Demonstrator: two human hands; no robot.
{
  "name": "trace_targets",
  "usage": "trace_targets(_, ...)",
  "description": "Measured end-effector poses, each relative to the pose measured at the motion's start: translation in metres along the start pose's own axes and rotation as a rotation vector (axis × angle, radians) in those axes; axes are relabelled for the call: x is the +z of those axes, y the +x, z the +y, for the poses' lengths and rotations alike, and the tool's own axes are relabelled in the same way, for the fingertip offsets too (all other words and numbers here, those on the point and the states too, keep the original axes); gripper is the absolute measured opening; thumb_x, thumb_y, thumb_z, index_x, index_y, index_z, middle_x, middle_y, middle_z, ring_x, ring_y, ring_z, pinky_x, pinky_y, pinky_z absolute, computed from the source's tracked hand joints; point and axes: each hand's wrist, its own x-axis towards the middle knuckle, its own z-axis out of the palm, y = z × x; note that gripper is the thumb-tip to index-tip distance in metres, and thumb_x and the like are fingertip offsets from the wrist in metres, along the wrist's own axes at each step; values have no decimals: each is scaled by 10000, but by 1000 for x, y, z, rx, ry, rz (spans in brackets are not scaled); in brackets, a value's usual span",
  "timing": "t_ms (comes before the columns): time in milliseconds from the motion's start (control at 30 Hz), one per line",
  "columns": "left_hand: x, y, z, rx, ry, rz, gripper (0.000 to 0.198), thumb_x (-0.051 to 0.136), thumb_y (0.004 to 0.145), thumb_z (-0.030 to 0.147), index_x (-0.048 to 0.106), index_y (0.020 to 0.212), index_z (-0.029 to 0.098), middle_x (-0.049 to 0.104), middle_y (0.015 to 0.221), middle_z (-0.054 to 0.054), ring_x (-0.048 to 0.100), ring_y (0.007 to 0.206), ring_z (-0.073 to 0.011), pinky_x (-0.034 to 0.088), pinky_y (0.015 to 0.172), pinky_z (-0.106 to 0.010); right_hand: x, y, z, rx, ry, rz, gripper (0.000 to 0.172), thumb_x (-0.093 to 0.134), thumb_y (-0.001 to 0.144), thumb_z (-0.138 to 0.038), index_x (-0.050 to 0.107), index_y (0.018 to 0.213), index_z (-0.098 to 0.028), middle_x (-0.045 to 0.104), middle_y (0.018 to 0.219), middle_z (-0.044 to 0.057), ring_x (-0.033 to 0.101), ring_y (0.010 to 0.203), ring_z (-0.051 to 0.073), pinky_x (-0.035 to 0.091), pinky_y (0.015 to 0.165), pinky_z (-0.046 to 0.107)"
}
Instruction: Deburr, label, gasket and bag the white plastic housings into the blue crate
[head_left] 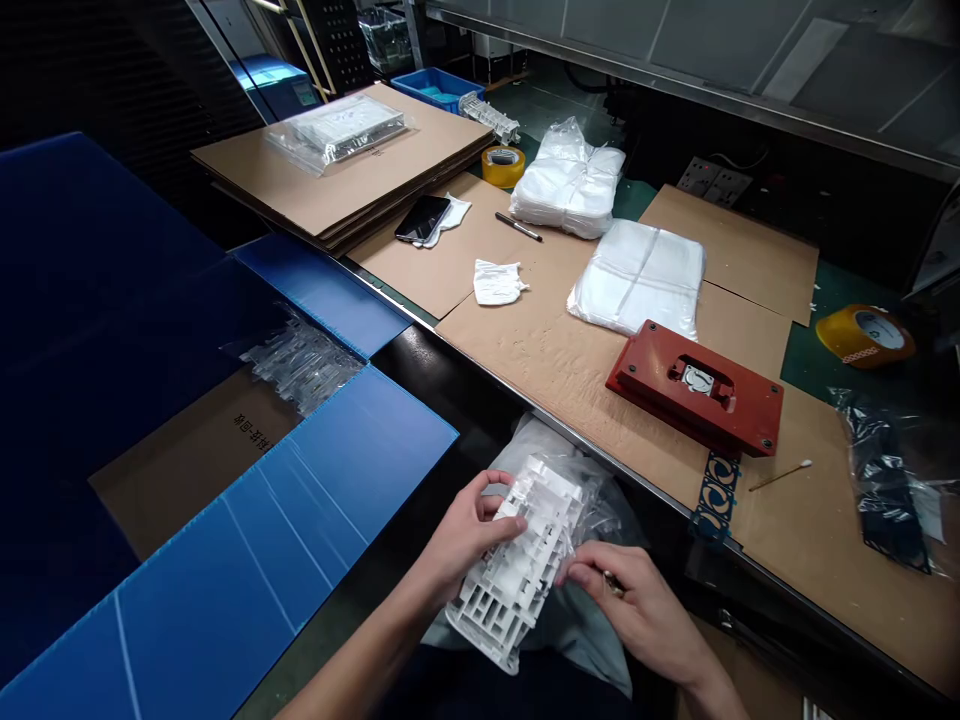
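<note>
My left hand (pixel 469 530) is closed round the upper left side of a white molded plastic part (pixel 517 570), thumb on top. The part is ribbed, full of slots, and tilted over my lap. Crumpled clear plastic film (pixel 596 505) lies along its upper right side. My right hand (pixel 626 600) pinches the film at the part's right edge. A small brass-coloured tip (pixel 613 583) pokes out between the right fingers; the rest of that object is hidden. Under the part sits a translucent plastic bag (pixel 536 435).
On the cardboard-covered bench (pixel 517 345) are a red fixture block (pixel 697 390), stacks of clear bags (pixel 637 275), a cotton swab (pixel 780 475), a pen (pixel 517 227) and a phone (pixel 422 218). To the left, an open blue box (pixel 300 490) contains bagged parts (pixel 300 360). The bench edge runs just beyond my hands.
</note>
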Motion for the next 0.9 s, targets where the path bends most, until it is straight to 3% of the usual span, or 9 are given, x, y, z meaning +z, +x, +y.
trace_targets(67, -2, -6, 1, 0, -55, -11, 482, 727, 765, 270, 468, 1166, 206, 688, 907, -42, 672, 735, -179, 541, 671, -299, -10, 5, -3, -67, -65, 34, 269, 448, 1035, -343, 623, 876, -214, 652, 890, 20, 595, 836, 161, 430, 766, 261)
trace_targets(200, -7, -12, 5, -25, -154, -54, 451, 774, 721, 253, 545, 1098, 162, 689, 912, -63, 691, 798, -209, 562, 725, -327, -28, 10, -6, -114, -135, -45, 298, 451, 1034, -335, 604, 813, -205, 620, 844, 23, 571, 791, 159, 416, 724, 270)
trace_targets(367, -2, -8, 0, 46, -156, 66, 420, 752, 756, 271, 507, 1090, 201, 685, 904, -28, 666, 769, -186, 536, 698, -301, 2, 4, -11, -81, 152, -55, 323, 464, 1034, -370, 719, 892, -234, 735, 850, 6, 663, 807, 148, 467, 794, 247)
trace_targets(500, 2, -6, -5, 139, 45, 217, 586, 778, 755, 297, 478, 1255, 243, 706, 914, -24, 662, 797, -213, 509, 703, -304, 22, 6, -19, -137, 138, 134, 146, 596, 971, -345, 698, 976, -241, 721, 823, -6, 653, 765, 135, 481, 703, 200)
trace_targets(600, -1, -5, -4, 185, 179, 310, 673, 749, 793, 350, 448, 1387, 252, 726, 985, -54, 665, 865, -242, 504, 739, -325, 28, 20, -30, -241, 117, 268, 131, 599, 964, -274, 690, 1056, -254, 694, 805, -11, 633, 705, 125, 484, 661, 195)
trace_targets(667, -5, -5, -1, 188, 121, 325, 695, 760, 788, 364, 463, 1405, 243, 728, 1048, -70, 665, 934, -258, 507, 771, -329, 33, 32, -37, -306, 111, 210, 151, 562, 976, -233, 693, 1047, -257, 691, 808, -9, 641, 714, 129, 495, 696, 210)
trace_targets(767, -12, -5, 5, 197, 20, 337, 640, 775, 785, 417, 538, 1345, 215, 713, 1143, -84, 657, 1000, -251, 516, 810, -315, 45, 44, -44, -374, -2, -25, 178, 542, 976, -237, 658, 1111, -234, 692, 860, 14, 654, 778, 160, 495, 722, 252)
trace_targets(900, -18, -2, -1, 151, -112, 364, 539, 622, 865, 601, 648, 1149, 143, 736, 915, -93, 665, 774, -209, 526, 693, -309, 53, 44, -41, -398, -242, -89, 427, 653, 915, -390, 520, 1275, -203, 644, 937, 43, 622, 805, 196, 482, 669, 293)
